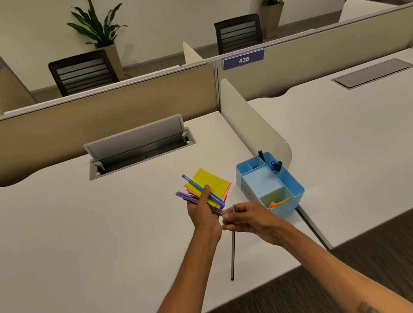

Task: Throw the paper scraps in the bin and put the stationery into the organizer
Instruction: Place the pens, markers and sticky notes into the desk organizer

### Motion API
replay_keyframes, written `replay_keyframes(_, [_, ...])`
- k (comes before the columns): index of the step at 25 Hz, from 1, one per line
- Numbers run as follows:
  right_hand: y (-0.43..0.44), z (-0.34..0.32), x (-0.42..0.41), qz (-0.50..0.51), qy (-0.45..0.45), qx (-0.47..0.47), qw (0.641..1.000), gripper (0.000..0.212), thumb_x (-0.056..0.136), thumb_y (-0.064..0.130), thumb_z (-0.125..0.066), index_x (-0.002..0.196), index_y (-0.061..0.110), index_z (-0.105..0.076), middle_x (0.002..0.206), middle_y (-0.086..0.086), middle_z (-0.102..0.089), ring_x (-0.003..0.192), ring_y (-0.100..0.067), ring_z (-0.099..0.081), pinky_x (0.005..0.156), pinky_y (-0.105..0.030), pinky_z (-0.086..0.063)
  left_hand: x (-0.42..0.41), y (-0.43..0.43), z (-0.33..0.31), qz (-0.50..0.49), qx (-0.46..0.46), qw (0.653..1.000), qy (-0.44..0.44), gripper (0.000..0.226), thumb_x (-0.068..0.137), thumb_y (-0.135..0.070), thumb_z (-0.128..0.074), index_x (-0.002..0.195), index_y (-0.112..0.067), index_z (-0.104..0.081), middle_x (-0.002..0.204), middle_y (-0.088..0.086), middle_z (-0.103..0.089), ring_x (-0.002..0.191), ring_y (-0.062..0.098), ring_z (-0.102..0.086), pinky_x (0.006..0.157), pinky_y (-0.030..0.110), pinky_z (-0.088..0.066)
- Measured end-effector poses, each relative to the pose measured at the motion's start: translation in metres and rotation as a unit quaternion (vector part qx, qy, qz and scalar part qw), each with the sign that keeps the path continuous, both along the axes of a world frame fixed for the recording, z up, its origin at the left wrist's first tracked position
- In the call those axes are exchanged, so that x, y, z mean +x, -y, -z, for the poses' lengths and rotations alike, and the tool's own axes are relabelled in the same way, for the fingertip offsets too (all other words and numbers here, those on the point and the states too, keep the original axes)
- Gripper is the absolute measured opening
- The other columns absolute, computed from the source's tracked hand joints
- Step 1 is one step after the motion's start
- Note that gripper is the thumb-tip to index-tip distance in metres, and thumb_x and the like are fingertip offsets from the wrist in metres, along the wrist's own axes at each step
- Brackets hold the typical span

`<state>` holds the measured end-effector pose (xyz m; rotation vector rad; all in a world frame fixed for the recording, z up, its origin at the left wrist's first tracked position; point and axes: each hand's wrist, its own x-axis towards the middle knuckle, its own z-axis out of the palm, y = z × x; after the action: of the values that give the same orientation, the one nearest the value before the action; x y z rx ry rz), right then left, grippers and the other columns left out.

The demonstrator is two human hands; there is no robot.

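Note:
My left hand [202, 210] holds a stack of yellow and pink sticky notes [210, 182] with a blue pen [202, 190] pinned on top by the thumb and purple pens [187, 196] beneath. My right hand [249, 219] grips a long dark pencil [233, 254] that points down toward the desk's front edge, and its fingertips meet the lower end of the purple pens. Just right of both hands stands the light blue organizer [263, 182], with dark markers [275, 166] upright in a back slot and an orange item [279, 202] in the front compartment.
A white desk [79, 242] carries an open cable hatch [140, 150] at the back. A rounded white divider [251, 125] stands right behind the organizer. A second desk [372, 145] lies to the right. No bin is in view.

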<state>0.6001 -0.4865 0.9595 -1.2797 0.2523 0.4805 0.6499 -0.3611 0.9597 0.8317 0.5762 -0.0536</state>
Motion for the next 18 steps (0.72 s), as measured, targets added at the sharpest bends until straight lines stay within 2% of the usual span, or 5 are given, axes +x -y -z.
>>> replay_keyframes(5, [0.012,0.001,-0.010,0.007,0.020,-0.033,0.999,0.019,0.086,0.015,-0.072,0.098,0.000,-0.074,0.098,-0.021,-0.074,0.093,-0.035,-0.072,0.074,-0.029,-0.061,-0.003,0.003,-0.001,-0.018,-0.011,1.000,-0.010,0.048,0.088,-0.011,-0.071,0.132,-0.008,-0.054,0.098,0.004,-0.067,0.082,0.021,-0.067,0.067,0.037,-0.056])
replay_keyframes(7, [0.016,0.001,-0.013,0.021,0.031,-0.030,0.999,0.020,0.085,0.017,-0.074,0.097,0.001,-0.074,0.097,-0.021,-0.074,0.092,-0.035,-0.073,0.072,-0.029,-0.061,-0.003,0.005,-0.001,-0.022,-0.021,0.999,-0.015,0.048,0.088,-0.012,-0.071,0.132,-0.008,-0.054,0.100,0.004,-0.067,0.083,0.022,-0.067,0.064,0.036,-0.055])
replay_keyframes(12, [0.018,0.005,-0.015,0.063,0.046,-0.005,0.997,0.023,0.084,0.016,-0.076,0.099,-0.001,-0.073,0.099,-0.023,-0.074,0.092,-0.037,-0.072,0.073,-0.030,-0.061,0.000,0.011,-0.007,-0.032,-0.029,0.999,-0.018,0.043,0.089,-0.013,-0.070,0.128,-0.012,-0.054,0.113,0.009,-0.064,0.089,0.024,-0.066,0.066,0.036,-0.056])
replay_keyframes(18, [0.028,0.006,-0.017,0.128,0.037,0.070,0.989,0.033,0.082,0.012,-0.076,0.107,-0.006,-0.065,0.105,-0.026,-0.071,0.099,-0.039,-0.070,0.075,-0.032,-0.060,0.010,0.004,-0.014,-0.038,-0.031,0.999,-0.008,0.040,0.092,-0.013,-0.066,0.130,-0.015,-0.053,0.119,0.009,-0.062,0.108,0.032,-0.062,0.073,0.041,-0.056])
